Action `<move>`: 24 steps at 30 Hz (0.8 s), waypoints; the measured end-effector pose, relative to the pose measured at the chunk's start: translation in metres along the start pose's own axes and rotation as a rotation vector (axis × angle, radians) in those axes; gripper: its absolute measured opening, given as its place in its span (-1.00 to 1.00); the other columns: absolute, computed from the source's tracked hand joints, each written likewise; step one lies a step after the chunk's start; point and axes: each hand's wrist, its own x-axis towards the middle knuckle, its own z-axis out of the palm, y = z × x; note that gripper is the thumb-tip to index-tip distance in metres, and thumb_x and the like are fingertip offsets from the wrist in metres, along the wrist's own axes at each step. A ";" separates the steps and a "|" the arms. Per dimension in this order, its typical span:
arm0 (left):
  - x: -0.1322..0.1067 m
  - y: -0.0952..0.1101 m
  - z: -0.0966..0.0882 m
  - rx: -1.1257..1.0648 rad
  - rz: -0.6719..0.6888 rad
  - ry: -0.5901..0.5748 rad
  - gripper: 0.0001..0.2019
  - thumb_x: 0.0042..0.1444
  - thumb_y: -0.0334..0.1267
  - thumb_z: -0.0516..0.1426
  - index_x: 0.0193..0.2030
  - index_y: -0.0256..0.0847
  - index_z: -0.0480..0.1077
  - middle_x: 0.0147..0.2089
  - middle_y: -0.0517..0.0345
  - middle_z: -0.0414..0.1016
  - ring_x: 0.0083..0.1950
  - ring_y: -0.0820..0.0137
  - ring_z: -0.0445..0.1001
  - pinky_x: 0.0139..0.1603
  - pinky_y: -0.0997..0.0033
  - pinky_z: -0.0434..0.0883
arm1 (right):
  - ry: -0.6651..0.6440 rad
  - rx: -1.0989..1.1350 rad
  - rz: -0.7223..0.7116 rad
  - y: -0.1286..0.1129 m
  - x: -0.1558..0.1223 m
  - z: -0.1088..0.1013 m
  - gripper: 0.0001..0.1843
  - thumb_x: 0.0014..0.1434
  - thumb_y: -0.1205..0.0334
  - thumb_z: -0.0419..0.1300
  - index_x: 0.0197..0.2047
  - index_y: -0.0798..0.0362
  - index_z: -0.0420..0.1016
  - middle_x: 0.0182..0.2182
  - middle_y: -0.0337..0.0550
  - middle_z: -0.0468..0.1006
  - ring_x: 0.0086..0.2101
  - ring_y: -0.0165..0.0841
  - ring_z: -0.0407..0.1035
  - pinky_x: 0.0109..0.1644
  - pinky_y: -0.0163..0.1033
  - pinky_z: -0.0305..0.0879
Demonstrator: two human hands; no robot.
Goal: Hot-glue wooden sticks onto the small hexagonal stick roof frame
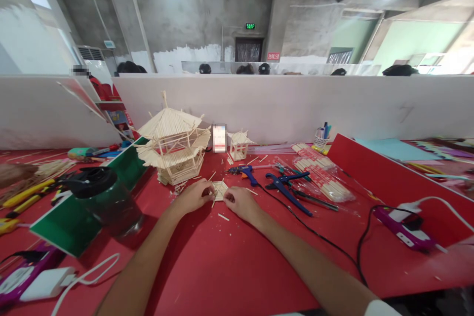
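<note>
A small hexagonal frame of thin wooden sticks lies on the red tabletop between my hands. My left hand has its fingers closed on the frame's left edge. From the other side, the curled fingers of my right hand pinch its right edge; the fingertips are partly hidden. Behind my left hand stands a large two-tiered pavilion model built from sticks. A smaller stick pavilion is further back. One short loose stick lies just in front of the frame.
Right of my hands are a blue glue gun, blue cutters and packs of sticks. A dark water bottle stands left beside a green divider. A black cable runs to a purple power strip. A lit phone leans behind.
</note>
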 end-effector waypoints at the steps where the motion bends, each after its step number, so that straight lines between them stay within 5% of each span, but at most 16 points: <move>1: 0.000 0.001 0.000 0.008 0.003 -0.001 -0.89 0.13 -0.24 0.12 -0.23 -0.16 0.44 -0.23 0.15 0.41 -0.24 0.37 0.43 -0.19 0.42 0.30 | 0.000 -0.006 -0.004 0.000 0.000 0.000 -0.90 0.06 0.42 0.22 -0.39 0.06 0.55 -0.45 -0.20 0.55 -0.45 -0.42 0.35 -0.36 -0.36 0.13; 7: -0.001 0.009 0.003 0.069 0.000 0.017 -0.78 0.16 -0.07 0.13 -0.22 -0.18 0.39 -0.22 0.11 0.39 -0.25 0.34 0.41 -0.21 0.40 0.29 | 0.009 -0.012 -0.006 -0.001 0.000 0.001 -0.92 0.06 0.41 0.24 -0.40 0.06 0.54 -0.45 -0.20 0.55 -0.45 -0.42 0.36 -0.36 -0.36 0.14; 18: 0.003 0.011 0.008 0.080 -0.078 0.026 -0.82 0.05 -0.17 0.23 -0.25 -0.17 0.38 -0.25 0.17 0.36 -0.29 0.38 0.41 -0.26 0.46 0.28 | 0.012 0.304 0.116 0.009 -0.004 -0.001 -0.89 0.09 0.40 0.21 -0.30 0.05 0.52 -0.41 -0.22 0.61 -0.40 -0.39 0.48 -0.31 -0.36 0.32; 24: 0.003 0.012 0.008 0.079 -0.075 0.025 -0.80 0.06 -0.14 0.23 -0.25 -0.18 0.39 -0.25 0.16 0.36 -0.29 0.37 0.41 -0.24 0.43 0.29 | 0.015 0.248 0.119 0.004 -0.004 0.002 -0.88 0.05 0.41 0.24 -0.30 0.05 0.52 -0.45 -0.23 0.60 -0.46 -0.41 0.45 -0.38 -0.38 0.30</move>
